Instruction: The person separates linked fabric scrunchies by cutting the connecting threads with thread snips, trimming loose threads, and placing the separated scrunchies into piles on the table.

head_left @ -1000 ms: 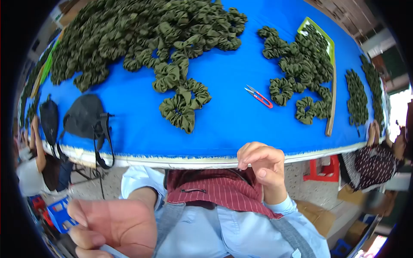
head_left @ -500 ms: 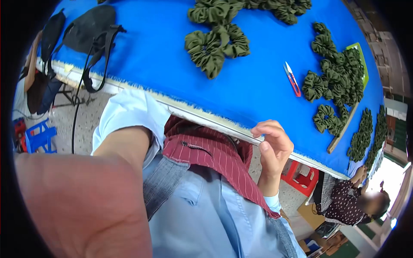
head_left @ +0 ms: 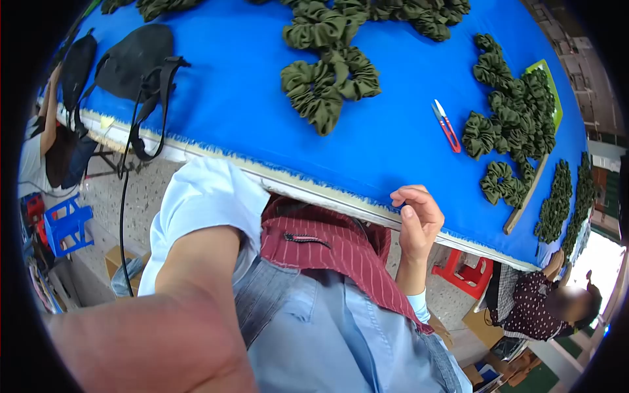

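Observation:
My left hand (head_left: pixel 154 347) is raised close to the camera at the lower left, large and blurred. Its fingers are out of sight, so I cannot tell what it holds, if anything. My right hand (head_left: pixel 421 219) hovers at the near edge of the blue-covered table (head_left: pixel 393 141). Its fingers are loosely curled, with a gap to the thumb and nothing seen between them. Beyond it lie thread snips (head_left: pixel 447 126) with a red handle. Dark green scrunchies (head_left: pixel 313 92) lie in a cluster at the middle, and more scrunchies (head_left: pixel 517 121) are heaped on the right.
A green tray (head_left: pixel 555 98) edges the right heap, beside a wooden strip (head_left: pixel 526 196). A black bag with straps (head_left: pixel 137 59) lies at left, its cord hanging down. Below stand a red stool (head_left: pixel 465 275) and a blue stool (head_left: pixel 69 226). Another person (head_left: pixel 540 304) sits at right.
The view has shifted slightly, so the table sits lower in it. My left hand has moved down and a little right in view. My right hand's fingers curl a bit more.

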Available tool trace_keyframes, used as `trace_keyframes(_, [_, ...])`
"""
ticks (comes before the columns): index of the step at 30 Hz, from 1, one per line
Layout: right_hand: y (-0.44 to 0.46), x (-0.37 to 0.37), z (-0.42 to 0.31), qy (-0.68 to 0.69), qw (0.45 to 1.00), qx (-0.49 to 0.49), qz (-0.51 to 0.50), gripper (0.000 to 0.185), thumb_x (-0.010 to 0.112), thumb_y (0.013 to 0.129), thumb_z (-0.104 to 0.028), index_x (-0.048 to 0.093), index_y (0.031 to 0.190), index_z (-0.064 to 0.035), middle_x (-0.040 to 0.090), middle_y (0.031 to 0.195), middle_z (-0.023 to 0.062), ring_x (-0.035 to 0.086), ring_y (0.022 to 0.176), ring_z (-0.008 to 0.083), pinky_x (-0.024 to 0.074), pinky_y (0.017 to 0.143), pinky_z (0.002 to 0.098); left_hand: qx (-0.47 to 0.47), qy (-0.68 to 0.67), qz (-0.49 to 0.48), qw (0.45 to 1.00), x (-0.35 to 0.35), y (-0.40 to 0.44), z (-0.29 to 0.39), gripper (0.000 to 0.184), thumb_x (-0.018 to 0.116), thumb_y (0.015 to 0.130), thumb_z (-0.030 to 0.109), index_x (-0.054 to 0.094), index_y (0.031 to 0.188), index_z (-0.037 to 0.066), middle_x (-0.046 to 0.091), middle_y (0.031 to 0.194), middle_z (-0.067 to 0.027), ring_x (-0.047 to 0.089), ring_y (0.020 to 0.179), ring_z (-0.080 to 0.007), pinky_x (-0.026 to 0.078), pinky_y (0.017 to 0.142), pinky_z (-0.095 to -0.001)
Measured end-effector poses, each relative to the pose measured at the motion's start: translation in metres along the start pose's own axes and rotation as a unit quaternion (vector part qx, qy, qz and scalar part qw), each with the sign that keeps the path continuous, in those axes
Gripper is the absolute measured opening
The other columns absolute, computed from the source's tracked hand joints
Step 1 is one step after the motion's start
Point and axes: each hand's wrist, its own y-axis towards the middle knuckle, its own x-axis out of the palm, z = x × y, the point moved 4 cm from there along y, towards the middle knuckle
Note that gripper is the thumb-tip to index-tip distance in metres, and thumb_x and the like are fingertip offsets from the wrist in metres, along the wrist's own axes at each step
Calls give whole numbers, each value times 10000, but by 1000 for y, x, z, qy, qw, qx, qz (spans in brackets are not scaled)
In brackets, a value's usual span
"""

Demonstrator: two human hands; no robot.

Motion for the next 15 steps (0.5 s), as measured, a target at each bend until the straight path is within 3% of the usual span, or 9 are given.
trace_keyframes(1, [-1, -1, 0, 2, 1000, 1, 5, 218, 591, 764, -36, 615, 972, 26, 595, 923, 141, 563, 803, 215, 450, 720, 296, -9, 7, -42, 999, 1, 0, -1, 246, 365, 981, 362, 439, 874, 152, 388, 863, 42, 359, 816, -101, 311, 844, -250])
trace_keyframes(7, [-4, -4, 2, -11, 999, 18, 31, 232, 578, 772, -79, 603, 966, 44, 587, 917, 161, 549, 804, 219, 441, 716, 295, -26, -65, -70, 995, -2, 1, -6, 262, 362, 975, 388, 435, 877, 156, 380, 852, 43, 359, 819, -98, 303, 857, -278])
trace_keyframes(11, [-4, -5, 4, -1, 1000, 14, 26, 228, 574, 773, -77, 603, 963, 45, 587, 915, 161, 548, 798, 217, 441, 713, 292, -31, 23, 53, 998, -1, -1, -5, 221, 531, 889, 334, 469, 738, 185, 446, 759, 98, 390, 770, -50, 103, 867, -395])
trace_keyframes(15, [-4, -5, 2, 1, 1000, 1, 27, 226, 571, 775, -75, 602, 963, 47, 587, 912, 161, 548, 798, 217, 441, 713, 293, -18, 7, 21, 1000, -3, -1, -4, 196, 547, 882, 312, 478, 754, 181, 448, 762, 95, 379, 759, -59, 115, 864, -392])
